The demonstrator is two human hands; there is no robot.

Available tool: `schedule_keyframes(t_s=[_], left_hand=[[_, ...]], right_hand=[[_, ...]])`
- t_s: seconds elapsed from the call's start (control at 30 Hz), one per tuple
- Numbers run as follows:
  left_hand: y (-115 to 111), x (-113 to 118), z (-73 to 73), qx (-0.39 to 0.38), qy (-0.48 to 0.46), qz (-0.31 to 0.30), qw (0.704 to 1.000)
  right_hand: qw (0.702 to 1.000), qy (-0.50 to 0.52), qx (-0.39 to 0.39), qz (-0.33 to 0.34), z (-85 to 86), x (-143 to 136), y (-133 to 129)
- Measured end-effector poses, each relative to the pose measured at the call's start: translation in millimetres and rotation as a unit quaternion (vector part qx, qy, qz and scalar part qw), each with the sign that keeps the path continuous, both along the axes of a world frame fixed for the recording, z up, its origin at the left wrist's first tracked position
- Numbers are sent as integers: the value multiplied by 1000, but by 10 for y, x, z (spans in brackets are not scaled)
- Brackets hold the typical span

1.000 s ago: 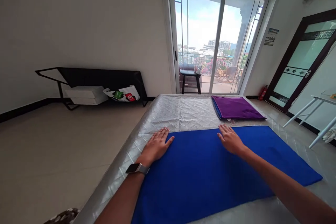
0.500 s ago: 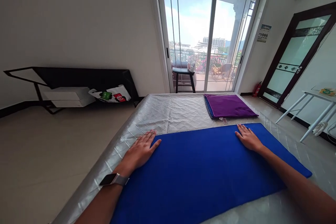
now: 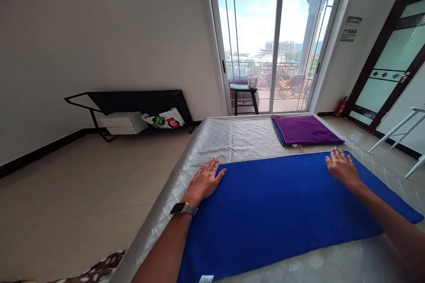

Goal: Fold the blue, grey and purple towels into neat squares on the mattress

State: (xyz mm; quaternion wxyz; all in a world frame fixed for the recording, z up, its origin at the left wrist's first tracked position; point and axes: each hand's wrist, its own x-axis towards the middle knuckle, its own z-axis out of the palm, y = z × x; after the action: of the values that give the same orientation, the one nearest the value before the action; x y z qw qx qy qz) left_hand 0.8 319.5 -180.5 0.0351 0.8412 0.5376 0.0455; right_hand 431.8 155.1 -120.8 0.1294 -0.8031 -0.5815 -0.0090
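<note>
A blue cloth [image 3: 279, 208] lies spread flat on a silvery quilted mattress [image 3: 212, 137]. My left hand [image 3: 204, 180] rests open at the cloth's far left corner, palm down, partly on the mattress. On that wrist is a watch [image 3: 183, 208]. My right hand [image 3: 342, 168] lies open near the cloth's far right edge, fingers stretched out. Just beyond the blue cloth sits a folded purple cloth [image 3: 307, 130] with a small tag at its near edge. A white label [image 3: 206, 279] shows at the blue cloth's near left corner.
A black rack [image 3: 139, 101] with a white box [image 3: 121, 122] and a printed bag [image 3: 164, 119] stands along the left wall. Behind the mattress are a dark stool [image 3: 244, 90] and sliding glass doors. A fire extinguisher [image 3: 340, 107] and white table legs [image 3: 396, 132] are at right.
The view has turned left, so things appear farther right. My right hand has slid a little toward the cloth's right end; my left hand stays at its corner. The near label now shows.
</note>
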Motion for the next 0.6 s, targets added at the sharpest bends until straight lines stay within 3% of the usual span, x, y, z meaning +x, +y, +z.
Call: schedule_keyframes(t_s=[0.03,0.23,0.33,0.43,0.5,0.6], left_hand=[[-1,6,3,1,0,0,1000],[33,-1,-31,10,11,-5,1000],[56,-15,-51,26,5,-20,999],[67,-25,-47,20,0,-34,999],[73,-30,-46,14,0,-36,999],[95,-42,-74,22,-5,-39,999]], right_hand=[[999,-5,11,-36,-14,-236,7],[973,68,-59,212,-186,-2156,12],[963,74,-56,253,-257,-2584,-44],[966,52,-90,237,-269,-2361,-141],[974,36,-114,194,-265,-1928,-250],[987,29,-124,96,-263,-1048,-516]])
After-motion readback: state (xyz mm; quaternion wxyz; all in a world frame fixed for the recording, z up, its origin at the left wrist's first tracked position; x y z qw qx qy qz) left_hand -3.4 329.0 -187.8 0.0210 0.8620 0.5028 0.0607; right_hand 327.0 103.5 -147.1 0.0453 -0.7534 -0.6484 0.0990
